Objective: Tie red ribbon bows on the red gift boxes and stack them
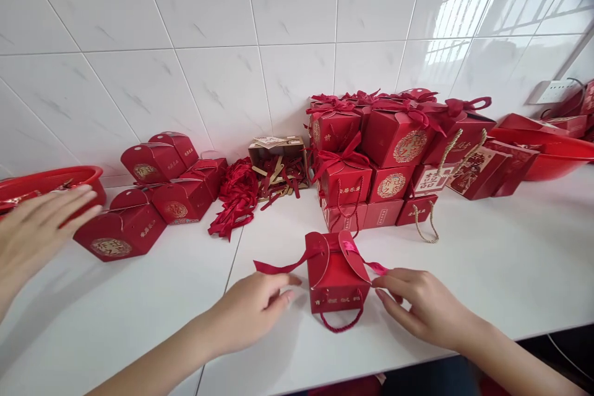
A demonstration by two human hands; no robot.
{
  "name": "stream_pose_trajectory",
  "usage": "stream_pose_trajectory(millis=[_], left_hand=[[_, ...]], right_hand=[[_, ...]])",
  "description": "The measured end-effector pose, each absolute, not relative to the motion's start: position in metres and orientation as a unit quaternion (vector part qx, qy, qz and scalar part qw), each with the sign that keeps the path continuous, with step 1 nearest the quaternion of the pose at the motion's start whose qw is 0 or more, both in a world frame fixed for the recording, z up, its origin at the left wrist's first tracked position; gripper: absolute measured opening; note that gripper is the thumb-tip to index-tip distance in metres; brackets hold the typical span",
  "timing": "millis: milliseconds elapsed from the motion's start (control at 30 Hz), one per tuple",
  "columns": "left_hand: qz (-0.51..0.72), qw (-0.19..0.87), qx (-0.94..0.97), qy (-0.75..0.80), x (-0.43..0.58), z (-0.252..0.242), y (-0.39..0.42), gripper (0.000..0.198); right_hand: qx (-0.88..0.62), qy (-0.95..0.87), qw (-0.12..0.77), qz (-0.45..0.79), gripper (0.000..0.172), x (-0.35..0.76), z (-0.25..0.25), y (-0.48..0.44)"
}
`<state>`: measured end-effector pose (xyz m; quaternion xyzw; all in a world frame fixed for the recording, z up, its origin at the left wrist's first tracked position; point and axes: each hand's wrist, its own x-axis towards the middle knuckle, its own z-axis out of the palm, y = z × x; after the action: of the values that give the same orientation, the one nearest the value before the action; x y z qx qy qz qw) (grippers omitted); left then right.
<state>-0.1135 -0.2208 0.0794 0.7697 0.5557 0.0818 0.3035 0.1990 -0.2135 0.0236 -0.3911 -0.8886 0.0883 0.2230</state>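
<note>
A small red gift box [331, 300] stands upright on the table between my hands, its rounded top flaps folded over. A dark red ribbon [283, 267] runs through the flaps, untied, with one end out to each side. On the front hangs a red rope handle [342, 329]. My left hand [253, 309] is just left of the box, below the ribbon end, thumb and forefinger apart and holding nothing. At the box's right corner is my right hand [417, 300], fingers apart, fingertips very close to the corner or touching it; the right ribbon end lies just above them.
Stacked red boxes [394, 182] with bows stand behind against the tiled wall. Loose red ribbons [236, 192] and a small carton [278, 164] lie left of them. Further left are several bowless boxes [123, 223], a red basin [93, 182] and another person's hand [41, 229].
</note>
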Motion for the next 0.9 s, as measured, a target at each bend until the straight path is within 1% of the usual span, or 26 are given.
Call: stream_pose_trajectory(millis=[67,100,167,233,300,367,433,467,533,633,733,900], left_hand=[[0.109,0.323,0.752,0.564,-0.108,0.069,-0.219,0.042],[0.139,0.343,0.730,0.574,-0.106,0.064,-0.216,0.050],[0.225,0.417,0.663,0.580,-0.106,0.056,-0.208,0.061],[0.335,0.503,0.579,0.547,-0.106,0.054,-0.201,0.066],[0.433,0.566,0.509,0.483,-0.107,0.059,-0.197,0.060],[0.511,0.583,0.467,0.425,-0.106,0.066,-0.194,0.041],[0.583,0.558,0.443,0.389,-0.105,0.076,-0.193,0.020],[0.613,0.538,0.438,0.378,-0.104,0.082,-0.192,0.014],[0.652,0.497,0.444,0.361,-0.104,0.094,-0.193,0.009],[0.666,0.458,0.480,0.341,-0.103,0.116,-0.195,0.006],[0.651,0.438,0.522,0.334,-0.097,0.139,-0.195,0.006],[0.632,0.434,0.558,0.318,-0.078,0.164,-0.183,0.009]], right_hand=[[-0.439,-0.865,0.185,0.158,0.025,0.192,0.021,-0.215],[-0.462,-0.843,0.189,0.199,0.027,0.189,0.019,-0.214],[-0.491,-0.784,0.232,0.301,0.032,0.184,0.017,-0.212],[-0.505,-0.692,0.291,0.426,0.040,0.180,0.016,-0.209],[-0.492,-0.573,0.367,0.542,0.045,0.175,0.016,-0.206],[-0.452,-0.468,0.463,0.602,0.043,0.171,0.017,-0.203],[-0.412,-0.418,0.558,0.587,0.041,0.168,0.021,-0.199],[-0.400,-0.415,0.593,0.562,0.041,0.168,0.024,-0.196],[-0.391,-0.437,0.637,0.501,0.037,0.171,0.034,-0.191],[-0.391,-0.499,0.654,0.414,0.025,0.179,0.057,-0.185],[-0.386,-0.546,0.654,0.353,0.019,0.180,0.084,-0.182],[-0.343,-0.570,0.675,0.321,0.009,0.164,0.124,-0.178]])
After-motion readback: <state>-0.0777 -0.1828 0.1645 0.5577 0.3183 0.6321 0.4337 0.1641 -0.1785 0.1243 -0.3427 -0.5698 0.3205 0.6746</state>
